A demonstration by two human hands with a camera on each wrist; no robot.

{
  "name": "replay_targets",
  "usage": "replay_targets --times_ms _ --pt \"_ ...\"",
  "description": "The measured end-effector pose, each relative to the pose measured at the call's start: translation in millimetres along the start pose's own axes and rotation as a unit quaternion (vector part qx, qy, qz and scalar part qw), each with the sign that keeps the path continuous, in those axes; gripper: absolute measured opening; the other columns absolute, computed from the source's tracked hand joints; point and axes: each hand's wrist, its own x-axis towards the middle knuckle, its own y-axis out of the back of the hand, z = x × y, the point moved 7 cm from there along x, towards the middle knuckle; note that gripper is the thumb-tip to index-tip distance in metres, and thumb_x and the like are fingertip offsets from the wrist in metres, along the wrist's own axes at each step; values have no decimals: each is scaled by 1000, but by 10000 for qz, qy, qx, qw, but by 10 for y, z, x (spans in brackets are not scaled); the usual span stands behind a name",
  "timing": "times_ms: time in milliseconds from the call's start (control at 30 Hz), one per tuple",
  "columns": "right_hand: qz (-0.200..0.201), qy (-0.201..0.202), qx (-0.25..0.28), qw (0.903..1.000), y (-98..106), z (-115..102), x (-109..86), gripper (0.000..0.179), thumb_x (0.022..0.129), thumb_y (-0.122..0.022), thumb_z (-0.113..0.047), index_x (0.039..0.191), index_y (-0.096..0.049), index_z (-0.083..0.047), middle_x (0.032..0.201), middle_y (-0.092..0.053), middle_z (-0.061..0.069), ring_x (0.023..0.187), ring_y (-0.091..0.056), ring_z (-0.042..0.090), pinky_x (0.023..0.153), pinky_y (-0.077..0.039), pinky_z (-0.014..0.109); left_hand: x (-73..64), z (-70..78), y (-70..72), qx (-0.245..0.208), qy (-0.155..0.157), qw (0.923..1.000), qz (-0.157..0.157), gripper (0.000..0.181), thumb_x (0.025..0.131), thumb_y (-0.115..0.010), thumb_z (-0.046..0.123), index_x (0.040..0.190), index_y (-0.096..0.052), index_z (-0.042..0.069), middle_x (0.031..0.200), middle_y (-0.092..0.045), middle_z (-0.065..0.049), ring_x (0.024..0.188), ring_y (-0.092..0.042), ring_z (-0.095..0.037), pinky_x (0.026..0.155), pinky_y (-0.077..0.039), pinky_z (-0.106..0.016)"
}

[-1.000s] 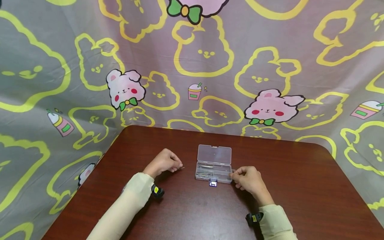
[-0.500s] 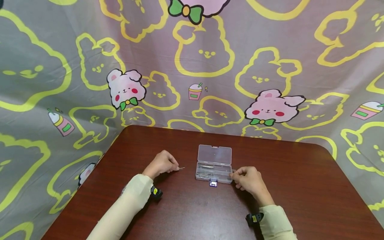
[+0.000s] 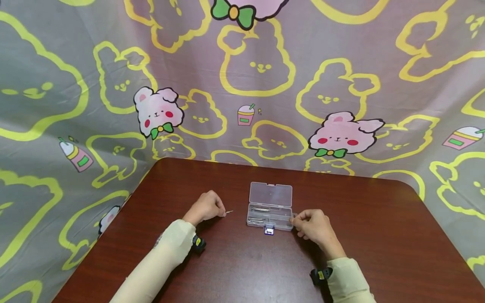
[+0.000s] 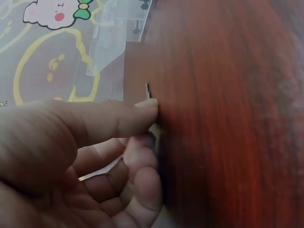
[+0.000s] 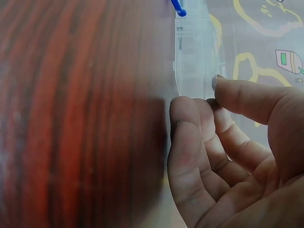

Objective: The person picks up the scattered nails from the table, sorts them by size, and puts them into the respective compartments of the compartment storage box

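Observation:
My left hand (image 3: 206, 207) pinches a thin, short metal pin-like piece (image 3: 229, 211) between thumb and forefinger, low over the table left of the box. Its pointed, dark end (image 4: 147, 90) sticks out past the thumb in the left wrist view; the rest is hidden by the fingers. A clear plastic compartment box (image 3: 279, 217) lies with its lid (image 3: 270, 194) raised behind it. Several slim silvery metal pieces (image 3: 257, 220) lie in its left compartments. With thumb and fingers, my right hand (image 3: 313, 227) grips the right end wall of the box (image 5: 192, 71).
A blue-edged latch (image 3: 269, 230) hangs at the front of the box. The brown wooden table (image 3: 250, 269) extends around both hands. A patterned cloth (image 3: 265, 139) hangs along the table's back and sides. A black camera is strapped on each wrist.
My left hand has drawn back slightly from the box and shifted its fingers on the metal piece, which shows more and now tilts upward. My right hand and the box stay put.

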Motion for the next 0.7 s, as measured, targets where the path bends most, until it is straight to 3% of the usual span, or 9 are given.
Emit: replay_targets --times_ms 200,367,567,700 --pt "-32 -10 -28 10000 -9 9 4 16 87 -79 -16 79 -71 -4 66 -66 6 57 -64 20 52 -55 34 -29 47 -20 3 -88 9996 -270 17 80 -81 6 66 -74 13 74 -68 7 71 -59 -13 64 -50 -30" --pt "-24 11 -55 10000 -9 14 2 17 86 -79 -17 78 -71 -5 66 -65 6 57 -64 20 52 -55 34 -47 82 -16 -778 -41 9956 -517 14 82 -78 3 69 -75 6 65 -67 0 61 -58 -13 58 -49 -29" --pt "-2 2 -42 10000 3 10 0 17 87 -79 -17 78 -70 -4 66 -65 7 58 -64 20 52 -55 34 -35 134 -44 -1843 -56 9795 -814 9 86 -71 -1 78 -76 -3 70 -70 -10 59 -60 -15 57 -54 -28" --pt "-44 -52 -32 10000 3 16 -2 17 86 -79 -17 78 -71 -4 67 -65 7 58 -65 20 52 -55 33 -30 167 -72 -2145 -56 9728 -869 7 86 -69 -4 81 -74 -6 73 -70 -13 59 -60 -15 56 -54 -27"
